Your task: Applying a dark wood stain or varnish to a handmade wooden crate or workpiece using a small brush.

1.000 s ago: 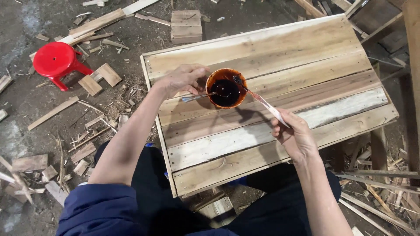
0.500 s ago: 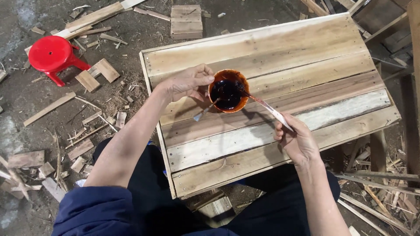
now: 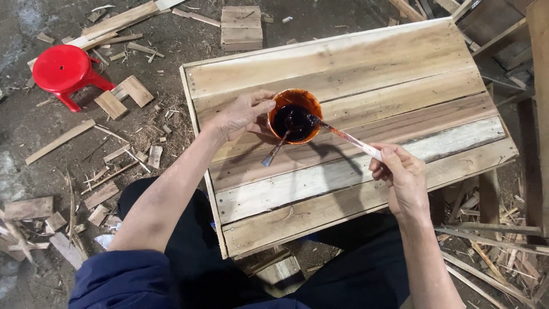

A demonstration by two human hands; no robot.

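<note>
The person sits at a wooden panel (image 3: 354,114) made of nailed planks, which lies tilted across the knees over a dirt floor littered with offcuts. The left hand (image 3: 243,114) curls around the side of a small orange bowl (image 3: 294,114), thumb and fingers pressed to its rim; the bowl stands on the upper left part of the panel, well in from the left edge and holds a dark liquid. The right hand (image 3: 400,174) pinches the handle of a paintbrush (image 3: 343,136) between thumb and fingertips, with the bristle end dipped in the bowl. A second brush or stick (image 3: 277,150) leans out of the bowl toward the near side, its tip on the planks. To the right of the bowl the boards lie bare all the way to the far corner, and the near planks are free up to the front edge, where the right wrist hangs just past it. A red stool (image 3: 66,71) stands well apart on the left among wood scraps (image 3: 123,97), and a small stack of boards (image 3: 241,26) lies beyond the panel's far edge.
</note>
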